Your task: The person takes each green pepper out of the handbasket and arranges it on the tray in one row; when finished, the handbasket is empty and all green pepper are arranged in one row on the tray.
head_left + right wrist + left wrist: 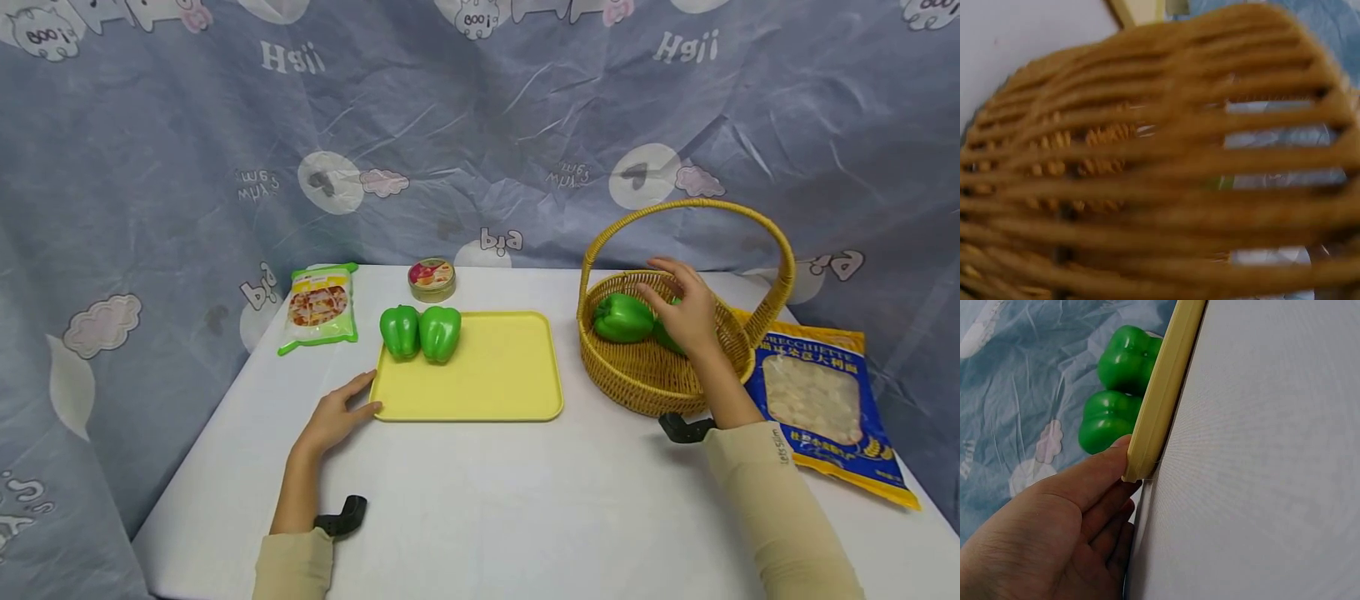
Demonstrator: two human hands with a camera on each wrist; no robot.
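Observation:
At the lower left corner of the yellow tray (487, 375), my left hand (332, 421) holds the edge between thumb and fingers; the left wrist view shows this hand (1054, 531) against the tray's rim (1160, 394). Two green peppers (400, 332) (1110, 419) lie side by side at the tray's upper left. My right hand (688, 312) is over the wicker basket (637, 379), thumb and fingers apart. Beneath it is a green pepper, partly hidden, beside another pepper (624, 318) in the basket. Blurred basket weave (1147, 162) fills the right wrist view, where the hand is hidden.
Behind the tray stands a round tin (432, 280). A green-edged food packet (318, 307) lies at the back left. Right of the basket, a blue and yellow pasta bag (821, 404) lies partly behind it. The basket's tall handle (693, 202) arches over the right hand.

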